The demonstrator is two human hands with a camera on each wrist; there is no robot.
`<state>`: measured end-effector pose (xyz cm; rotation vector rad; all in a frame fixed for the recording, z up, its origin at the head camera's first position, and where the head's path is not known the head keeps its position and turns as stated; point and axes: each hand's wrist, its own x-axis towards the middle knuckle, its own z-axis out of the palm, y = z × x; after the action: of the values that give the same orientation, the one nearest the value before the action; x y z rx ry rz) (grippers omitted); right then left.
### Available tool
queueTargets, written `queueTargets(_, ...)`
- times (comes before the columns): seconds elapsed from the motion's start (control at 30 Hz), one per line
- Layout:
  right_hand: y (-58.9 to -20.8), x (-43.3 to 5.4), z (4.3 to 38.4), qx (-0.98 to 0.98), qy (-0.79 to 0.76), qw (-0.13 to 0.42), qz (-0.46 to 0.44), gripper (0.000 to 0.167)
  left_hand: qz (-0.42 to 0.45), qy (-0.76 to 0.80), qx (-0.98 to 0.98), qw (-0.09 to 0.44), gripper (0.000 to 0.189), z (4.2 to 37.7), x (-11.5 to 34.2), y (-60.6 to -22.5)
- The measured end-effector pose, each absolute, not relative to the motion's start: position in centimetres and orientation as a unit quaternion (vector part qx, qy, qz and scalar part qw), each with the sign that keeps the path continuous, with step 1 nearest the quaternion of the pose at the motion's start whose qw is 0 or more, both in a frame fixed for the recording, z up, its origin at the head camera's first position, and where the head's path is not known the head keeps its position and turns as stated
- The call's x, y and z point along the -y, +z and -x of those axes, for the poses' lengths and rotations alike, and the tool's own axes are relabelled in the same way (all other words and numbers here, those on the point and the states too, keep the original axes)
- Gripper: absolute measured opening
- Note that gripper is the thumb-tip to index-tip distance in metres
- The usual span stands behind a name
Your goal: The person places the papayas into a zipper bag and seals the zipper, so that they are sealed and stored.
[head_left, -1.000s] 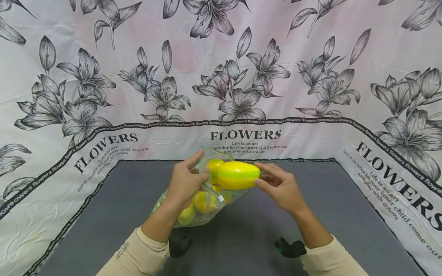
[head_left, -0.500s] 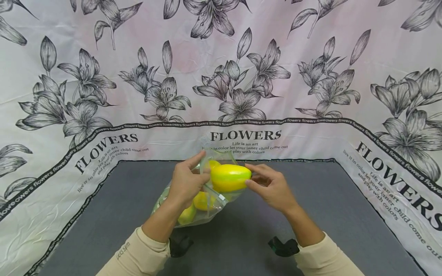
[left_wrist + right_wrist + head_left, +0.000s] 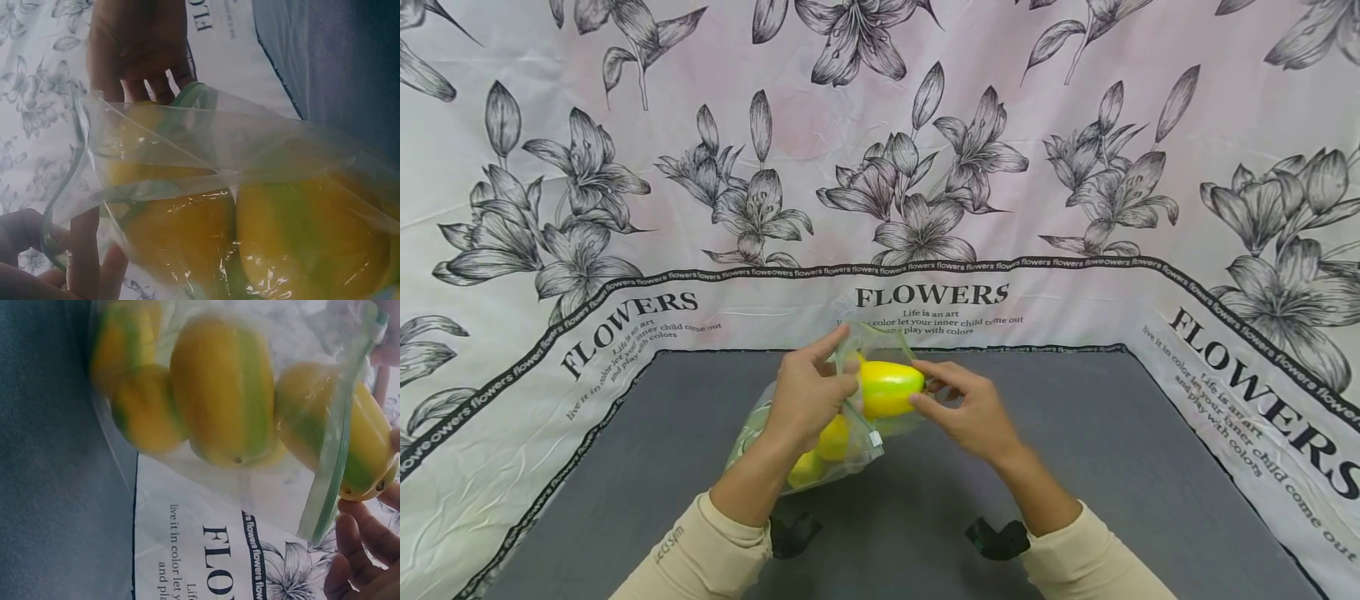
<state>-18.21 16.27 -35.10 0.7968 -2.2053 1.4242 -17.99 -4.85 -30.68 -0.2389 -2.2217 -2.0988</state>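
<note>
A clear zip bag (image 3: 850, 467) with a green-edged mouth and a white slider (image 3: 876, 438) slants over the table. My left hand (image 3: 805, 396) pinches the bag's mouth, thumb on the near side. My right hand (image 3: 962, 408) holds a smooth yellow-green papaya-like fruit (image 3: 891, 389) by its narrow end, fingertips and thumb on opposite sides. The fruit's far end is inside the mouth, partly behind plastic and left fingers. Several similar fruits lie in the bag, such as a large one (image 3: 219, 387) in the right wrist view. In the left wrist view, plastic covers another fruit (image 3: 312, 231).
Under the hands is a dark grey tabletop (image 3: 1075, 433). A white cloth (image 3: 1037, 208) with black flower prints and lettering stands behind and along both sides. Black wrist devices (image 3: 996, 537) sit by both cream sleeves (image 3: 1097, 558).
My right hand has moved left, carrying the papaya-like fruit deeper into the bag's mouth. The left hand stays nearly in place, and the slider edge has shifted slightly.
</note>
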Motion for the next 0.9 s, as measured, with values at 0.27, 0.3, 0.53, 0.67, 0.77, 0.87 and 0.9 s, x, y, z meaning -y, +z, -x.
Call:
queueTargets(0.27, -37.4, -16.2, 20.0, 0.803, 0.484, 0.210, -0.276, 0.042, 0.080, -0.681, 0.727, 0.033, 0.074, 18.0, 4.5, -30.7)
queueTargets(0.3, -37.5, -16.1, 20.1, 0.804, 0.485, 0.208, -0.276, 0.043, 0.080, -0.682, 0.726, 0.033, 0.074, 18.0, 4.4, -30.7)
queueTargets(0.53, -37.4, -15.6, 20.1, 0.814, 0.476, 0.203, -0.266, 0.043, 0.080, -0.689, 0.719, 0.036, 0.077, 18.0, 4.1, -30.8)
queueTargets(0.67, -37.4, -15.4, 20.2, 0.813, 0.475, 0.208, -0.265, 0.043, 0.080, -0.689, 0.719, 0.039, 0.077, 18.0, 3.9, -30.8)
queueTargets(0.77, -37.6, -15.1, 20.3, 0.815, 0.476, 0.200, -0.263, 0.043, 0.080, -0.695, 0.714, 0.036, 0.078, 18.0, 3.7, -30.9)
queueTargets(0.87, -37.7, -14.8, 20.3, 0.819, 0.475, 0.189, -0.261, 0.044, 0.079, -0.696, 0.713, 0.035, 0.078, 17.9, 3.5, -30.9)
queueTargets(0.9, -37.7, -14.7, 20.3, 0.819, 0.476, 0.188, -0.261, 0.044, 0.078, -0.694, 0.714, 0.037, 0.078, 17.9, 3.4, -30.9)
